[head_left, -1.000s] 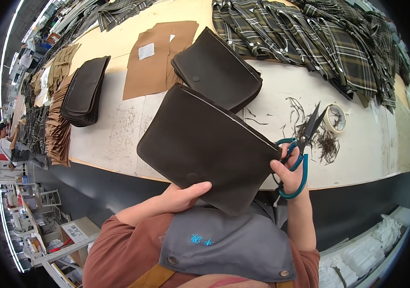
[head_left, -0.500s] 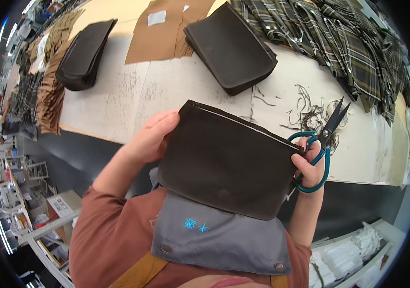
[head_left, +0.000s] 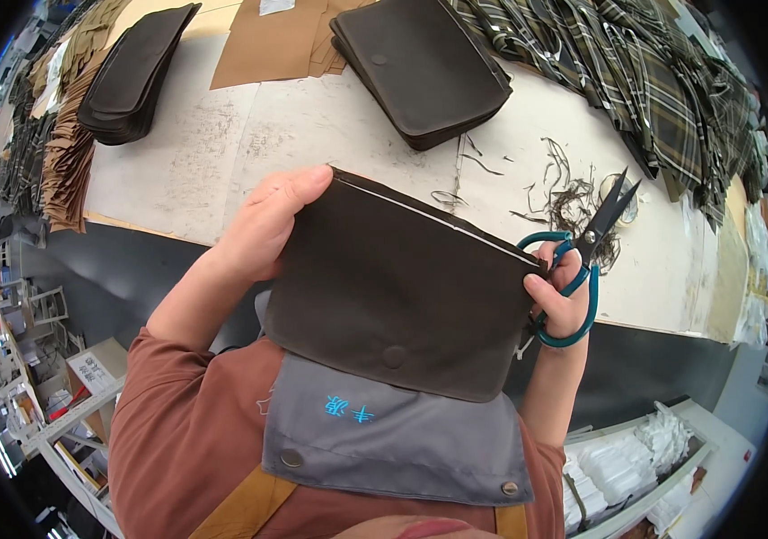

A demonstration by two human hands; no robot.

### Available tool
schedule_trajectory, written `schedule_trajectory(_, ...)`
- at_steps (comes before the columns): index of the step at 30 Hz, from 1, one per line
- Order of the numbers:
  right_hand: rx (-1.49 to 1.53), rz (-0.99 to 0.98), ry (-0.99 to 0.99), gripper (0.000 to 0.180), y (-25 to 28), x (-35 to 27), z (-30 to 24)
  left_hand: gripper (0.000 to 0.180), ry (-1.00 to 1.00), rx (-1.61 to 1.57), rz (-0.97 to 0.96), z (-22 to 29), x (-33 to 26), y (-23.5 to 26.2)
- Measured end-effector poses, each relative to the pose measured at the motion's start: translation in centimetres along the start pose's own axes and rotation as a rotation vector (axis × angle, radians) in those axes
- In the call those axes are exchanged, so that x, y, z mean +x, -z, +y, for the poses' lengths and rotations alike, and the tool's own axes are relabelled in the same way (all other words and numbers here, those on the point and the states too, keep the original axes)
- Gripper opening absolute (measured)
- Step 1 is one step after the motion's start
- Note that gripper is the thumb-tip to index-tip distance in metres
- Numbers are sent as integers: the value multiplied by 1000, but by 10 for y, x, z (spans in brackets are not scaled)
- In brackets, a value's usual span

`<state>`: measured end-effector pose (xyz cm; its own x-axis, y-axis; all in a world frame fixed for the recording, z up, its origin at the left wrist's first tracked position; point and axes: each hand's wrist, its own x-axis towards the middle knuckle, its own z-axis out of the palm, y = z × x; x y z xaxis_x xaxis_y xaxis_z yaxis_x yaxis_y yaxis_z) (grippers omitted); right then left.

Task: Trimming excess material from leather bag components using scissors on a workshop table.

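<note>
Apparently mid-batch, with thread scraps (head_left: 560,196) and stacked flaps (head_left: 429,79) on the bench (head_left: 281,121), one dark flap (head_left: 402,278) is held at the near side, top corners pinched by left hand (head_left: 265,213) and right hand (head_left: 562,304), scissors (head_left: 591,237) also looped on the latter, completion undetermined.

Blue characters (head_left: 349,410) mark the apron (head_left: 393,460), dark lettering (head_left: 94,371) a sign (head_left: 88,357).

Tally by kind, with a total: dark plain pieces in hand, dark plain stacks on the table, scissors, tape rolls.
Held dark piece: 1
Dark plain stacks on the table: 2
Scissors in the right hand: 1
Tape roll: 1
Total: 5
</note>
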<state>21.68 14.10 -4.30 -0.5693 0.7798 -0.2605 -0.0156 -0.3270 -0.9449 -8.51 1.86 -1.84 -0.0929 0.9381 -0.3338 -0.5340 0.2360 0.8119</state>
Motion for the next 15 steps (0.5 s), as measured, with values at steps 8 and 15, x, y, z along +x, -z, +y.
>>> schedule_trajectory(8,-55,-49,-67,29,-1,-2,-9,36,47,-144,9,-6,4,11)
schedule_trajectory(15,10,-79,-40,30,9,-2,-1,42,94,-12,-112,4,4,-12)
